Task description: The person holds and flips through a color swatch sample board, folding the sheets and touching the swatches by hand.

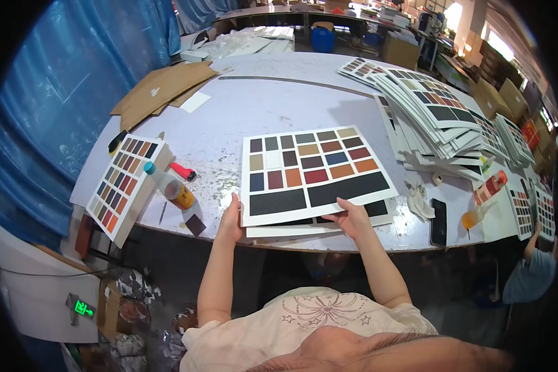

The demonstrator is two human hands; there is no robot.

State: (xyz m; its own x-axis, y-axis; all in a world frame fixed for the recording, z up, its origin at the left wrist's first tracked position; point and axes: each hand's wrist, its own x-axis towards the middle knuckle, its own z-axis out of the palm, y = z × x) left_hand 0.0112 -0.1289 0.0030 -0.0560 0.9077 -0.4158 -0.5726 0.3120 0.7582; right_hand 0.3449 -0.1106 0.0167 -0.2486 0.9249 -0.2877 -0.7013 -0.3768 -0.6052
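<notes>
A white swatch card (319, 175) with rows of coloured rectangles and two wide black ones along its near side is held in both hands over the table's near edge. One place in its second row is plain white. My left hand (231, 218) grips its near left corner from the side. On the near edge, my right hand (352, 217) has the thumb on top and the fingers underneath. Another card (291, 232) lies partly hidden below it. Left of my left hand are a dark loose swatch (195, 224), a drink bottle (172, 187) and a red-handled tool (183, 172).
Stacked swatch cards (428, 118) cover the right side; another pile (125, 186) stands at left. A phone (438, 222), crumpled white material (419, 199) and a second bottle (482, 199) lie right. Brown cardboard (161, 90) is far left. Another person (530, 276) works at far right.
</notes>
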